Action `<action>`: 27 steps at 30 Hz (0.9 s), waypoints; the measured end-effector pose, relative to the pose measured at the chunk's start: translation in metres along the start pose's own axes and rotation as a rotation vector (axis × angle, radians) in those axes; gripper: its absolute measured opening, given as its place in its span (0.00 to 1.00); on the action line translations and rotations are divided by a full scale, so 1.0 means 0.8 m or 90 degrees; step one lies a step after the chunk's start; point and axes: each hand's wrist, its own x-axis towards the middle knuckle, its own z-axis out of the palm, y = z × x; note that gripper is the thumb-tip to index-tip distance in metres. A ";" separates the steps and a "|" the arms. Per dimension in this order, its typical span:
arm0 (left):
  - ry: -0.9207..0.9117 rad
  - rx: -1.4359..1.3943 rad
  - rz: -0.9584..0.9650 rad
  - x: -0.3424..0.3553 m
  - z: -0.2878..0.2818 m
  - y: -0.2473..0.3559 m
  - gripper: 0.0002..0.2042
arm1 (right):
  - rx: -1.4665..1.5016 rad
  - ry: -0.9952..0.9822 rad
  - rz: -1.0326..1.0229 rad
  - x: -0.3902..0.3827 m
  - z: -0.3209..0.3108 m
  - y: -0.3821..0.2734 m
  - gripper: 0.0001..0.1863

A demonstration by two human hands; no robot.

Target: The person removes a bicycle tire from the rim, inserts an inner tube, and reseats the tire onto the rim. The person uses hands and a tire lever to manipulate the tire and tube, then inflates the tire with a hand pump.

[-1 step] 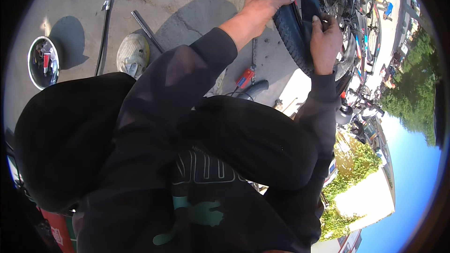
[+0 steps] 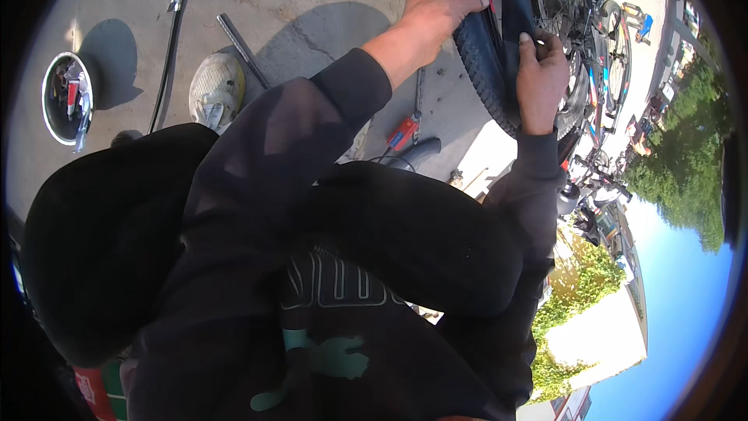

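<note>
At the top of the head view stands a bicycle wheel with a knobby black tyre (image 2: 473,54) and a red line along its rim. My left hand (image 2: 432,22) is closed around the tyre's outer side, its thumb lying across to the red edge; the other fingers are mostly hidden behind the tread. A smooth black inner tube (image 2: 514,4) hangs out beside the tyre, between it and the spokes. My right hand (image 2: 542,82) pinches this tube between thumb and curled fingers, lower down the wheel.
A round bucket (image 2: 48,101) of tools and small items stands on the concrete at left. Near it lie a hose-like black rod (image 2: 167,58) and a metal tube (image 2: 240,48). A red tool (image 2: 403,132) lies below the wheel. More bicycles (image 2: 615,54) stand at right.
The view has tilted slightly, so the bucket and floor items sit a little further left. Both hands keep their hold on the tyre and inner tube.
</note>
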 end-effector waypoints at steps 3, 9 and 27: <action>0.021 -0.062 0.029 0.021 -0.010 -0.013 0.15 | 0.089 -0.028 0.005 0.008 0.004 0.011 0.15; -0.061 -0.078 0.023 0.052 -0.036 -0.019 0.20 | 0.294 -0.020 0.122 0.019 0.021 -0.013 0.16; -0.120 -0.063 -0.017 0.042 -0.042 -0.009 0.22 | -0.297 0.001 -0.139 0.020 0.053 -0.071 0.27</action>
